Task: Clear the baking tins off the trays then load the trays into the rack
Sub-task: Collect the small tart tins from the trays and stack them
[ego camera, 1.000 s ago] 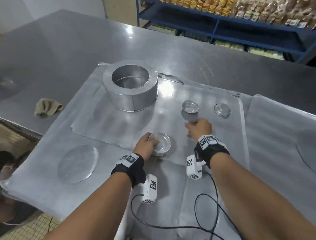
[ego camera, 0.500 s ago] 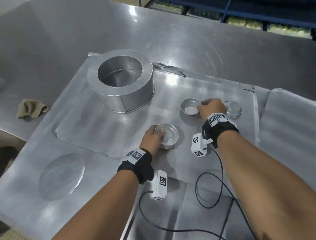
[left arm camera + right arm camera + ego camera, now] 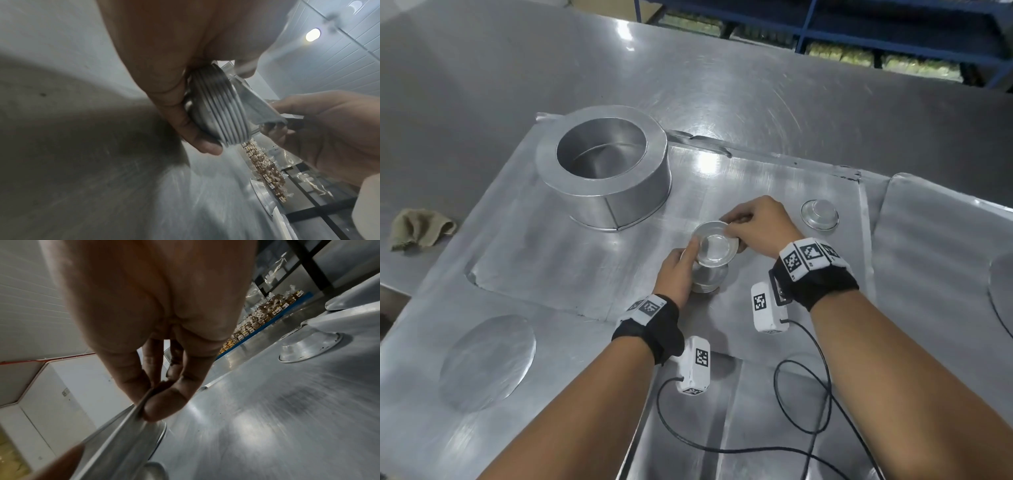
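Observation:
My left hand [image 3: 688, 262] grips a stack of several small nested baking tins [image 3: 707, 279] near the middle of the top tray [image 3: 544, 260]. Right above the stack, my right hand [image 3: 732, 230] pinches one small round tin [image 3: 714, 245] by its rim. The left wrist view shows the ribbed stack [image 3: 216, 105] in my fingers, with the pinched tin [image 3: 255, 102] tilted against its top. In the right wrist view my thumb and finger pinch that tin's rim [image 3: 127, 417]. Another small tin [image 3: 819, 215] lies upside down to the right. A large round tin [image 3: 602, 164] stands at the tray's far left.
The top tray lies on a wider tray [image 3: 424, 342] that bears a flat metal disc [image 3: 488, 359]. Another tray [image 3: 935, 281] lies to the right. A crumpled cloth [image 3: 417, 226] sits on the steel table at left. Blue shelving [image 3: 893, 20] with packed goods stands beyond.
My right hand took the middle small tin from the tray and carried it left, over the stack in my left hand. The stack stayed in my left hand's grip.

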Action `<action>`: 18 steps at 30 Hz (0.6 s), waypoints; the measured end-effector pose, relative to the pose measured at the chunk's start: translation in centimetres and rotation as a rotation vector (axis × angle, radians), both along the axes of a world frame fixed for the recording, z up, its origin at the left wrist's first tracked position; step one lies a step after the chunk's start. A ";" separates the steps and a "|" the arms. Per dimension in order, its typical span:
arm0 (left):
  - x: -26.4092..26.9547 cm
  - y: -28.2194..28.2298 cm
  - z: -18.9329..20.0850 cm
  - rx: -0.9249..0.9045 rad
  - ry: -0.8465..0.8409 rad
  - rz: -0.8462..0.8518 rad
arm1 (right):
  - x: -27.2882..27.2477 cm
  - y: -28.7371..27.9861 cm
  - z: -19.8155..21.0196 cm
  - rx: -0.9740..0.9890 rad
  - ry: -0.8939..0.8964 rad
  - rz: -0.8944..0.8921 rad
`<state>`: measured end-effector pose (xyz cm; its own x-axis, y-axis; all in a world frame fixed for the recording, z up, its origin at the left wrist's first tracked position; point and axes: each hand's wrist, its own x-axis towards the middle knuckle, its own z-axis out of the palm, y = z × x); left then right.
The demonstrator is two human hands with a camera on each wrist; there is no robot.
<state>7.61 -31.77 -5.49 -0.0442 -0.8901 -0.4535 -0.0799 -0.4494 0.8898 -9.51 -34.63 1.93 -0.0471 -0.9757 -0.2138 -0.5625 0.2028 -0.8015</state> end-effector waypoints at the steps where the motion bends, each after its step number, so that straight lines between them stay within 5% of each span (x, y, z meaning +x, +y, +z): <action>1: -0.1 0.1 0.0 0.011 0.010 0.001 | 0.1 0.2 0.0 0.007 0.005 0.012; 14: -1.4 0.1 -1.5 0.032 0.052 -0.008 | -0.7 1.6 -2.2 0.153 -0.033 0.045; 18: -1.9 0.0 -2.2 0.051 0.069 -0.002 | -2.9 0.8 -3.4 0.068 -0.014 -0.099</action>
